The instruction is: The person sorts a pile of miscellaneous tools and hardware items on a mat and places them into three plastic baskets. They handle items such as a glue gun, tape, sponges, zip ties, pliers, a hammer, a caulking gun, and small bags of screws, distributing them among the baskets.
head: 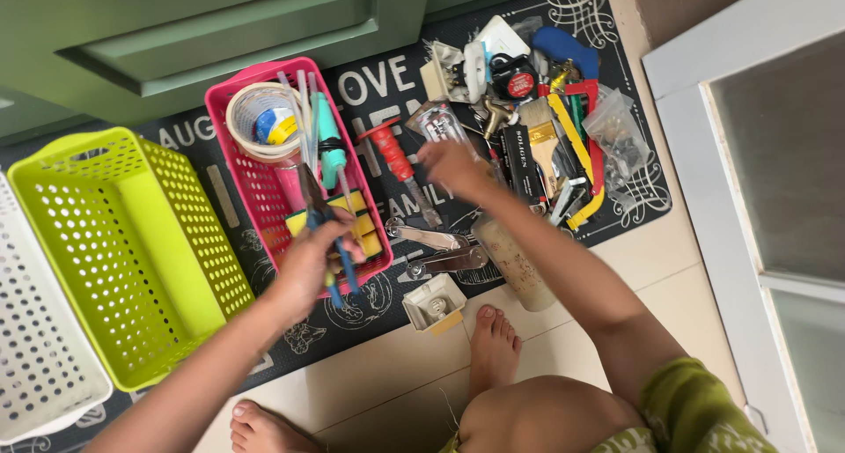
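Head view: left hand point(308, 259) closed on blue-handled pliers point(321, 211) over the pink basket point(231, 110), stiff, probably weighty, best held at the handles; right hand point(453, 167), blurred, grip unclear, above the tool pile point(546, 110).

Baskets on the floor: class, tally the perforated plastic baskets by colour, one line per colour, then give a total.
Pink basket: 1
Lime green basket: 1
White basket: 1
Total: 3
The left hand holds blue-handled pliers over the pink basket; the right hand reaches into the pile of tools.
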